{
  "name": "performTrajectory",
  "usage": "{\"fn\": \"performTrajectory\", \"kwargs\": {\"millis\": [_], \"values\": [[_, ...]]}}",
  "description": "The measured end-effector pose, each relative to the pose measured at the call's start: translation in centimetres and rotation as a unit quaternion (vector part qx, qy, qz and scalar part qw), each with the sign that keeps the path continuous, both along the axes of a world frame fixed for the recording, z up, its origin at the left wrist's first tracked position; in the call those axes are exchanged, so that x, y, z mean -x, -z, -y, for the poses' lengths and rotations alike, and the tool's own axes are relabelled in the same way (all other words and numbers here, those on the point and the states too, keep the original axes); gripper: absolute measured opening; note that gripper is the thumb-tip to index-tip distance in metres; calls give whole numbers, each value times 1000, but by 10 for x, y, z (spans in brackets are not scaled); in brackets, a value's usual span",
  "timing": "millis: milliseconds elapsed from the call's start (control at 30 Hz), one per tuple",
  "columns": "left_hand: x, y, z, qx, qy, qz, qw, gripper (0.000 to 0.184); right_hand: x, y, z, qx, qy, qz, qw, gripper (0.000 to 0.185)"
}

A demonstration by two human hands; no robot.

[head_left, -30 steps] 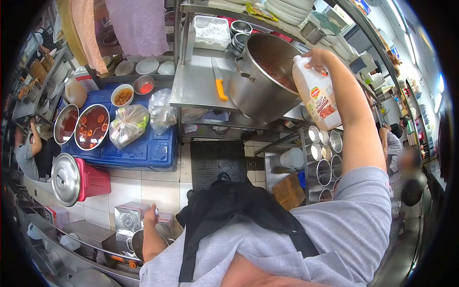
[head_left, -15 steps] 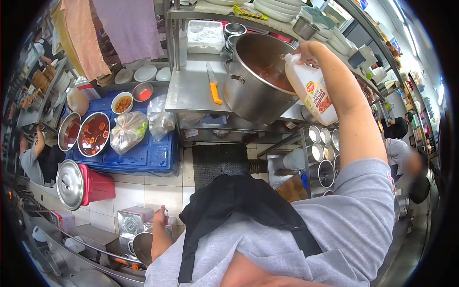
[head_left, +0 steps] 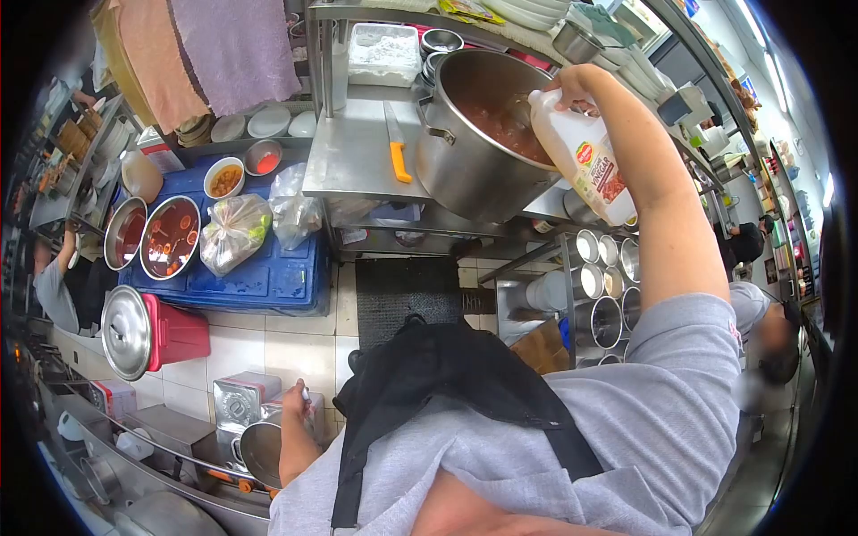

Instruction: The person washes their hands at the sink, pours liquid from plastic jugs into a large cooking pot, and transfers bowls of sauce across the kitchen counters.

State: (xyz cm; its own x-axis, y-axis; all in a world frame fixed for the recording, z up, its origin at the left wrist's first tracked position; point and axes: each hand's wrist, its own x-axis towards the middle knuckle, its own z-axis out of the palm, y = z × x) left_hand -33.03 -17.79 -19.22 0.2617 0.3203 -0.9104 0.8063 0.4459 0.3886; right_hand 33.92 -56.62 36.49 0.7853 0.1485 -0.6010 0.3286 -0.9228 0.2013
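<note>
item one: a translucent plastic vinegar jug [head_left: 576, 138], labelled, tilted with its neck over the rim of a tall metal pot [head_left: 483, 183]. the pot stood on the metal surface [head_left: 344, 147] and held reddish-brown liquid [head_left: 509, 125].

hands, right [head_left: 576, 89]: closed about the jug's upper part, near the neck. hands, left [head_left: 293, 404]: held low and well apart from the jug, fingers closed on a small white item [head_left: 306, 393], perhaps a cap; too small to tell.

handling, as judged: thin-walled, light in itself, its weight set by the contents; the fill level could not be told. the walls probably gave under a squeeze and would have been slippery if wet. not fragile. the best hold was the top grip by the neck, with a palm under the base for support.

also listed: an orange-handled knife [head_left: 398, 161], flat beside the pot; a tub of white powder [head_left: 384, 58] and small metal bowls [head_left: 440, 45], behind; a blue chest [head_left: 286, 281], bearing two metal bowls of red liquid [head_left: 170, 268] and filled plastic bags [head_left: 234, 239]; open metal canisters [head_left: 606, 323], grouped below the jug; a co-worker [head_left: 746, 304], at the right edge.
</note>
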Motion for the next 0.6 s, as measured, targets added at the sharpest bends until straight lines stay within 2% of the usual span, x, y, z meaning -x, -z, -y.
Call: {"fn": "performTrajectory", "kwargs": {"millis": [433, 600], "values": [[9, 1, 5, 12, -33, 9, 999, 44, 1, -1, 1, -8, 11, 28, 1000, 64], [14, 2, 11, 9, -31, -2, 999, 40, 9, -9, 1, 18, -31, 63, 997, 66]]}}
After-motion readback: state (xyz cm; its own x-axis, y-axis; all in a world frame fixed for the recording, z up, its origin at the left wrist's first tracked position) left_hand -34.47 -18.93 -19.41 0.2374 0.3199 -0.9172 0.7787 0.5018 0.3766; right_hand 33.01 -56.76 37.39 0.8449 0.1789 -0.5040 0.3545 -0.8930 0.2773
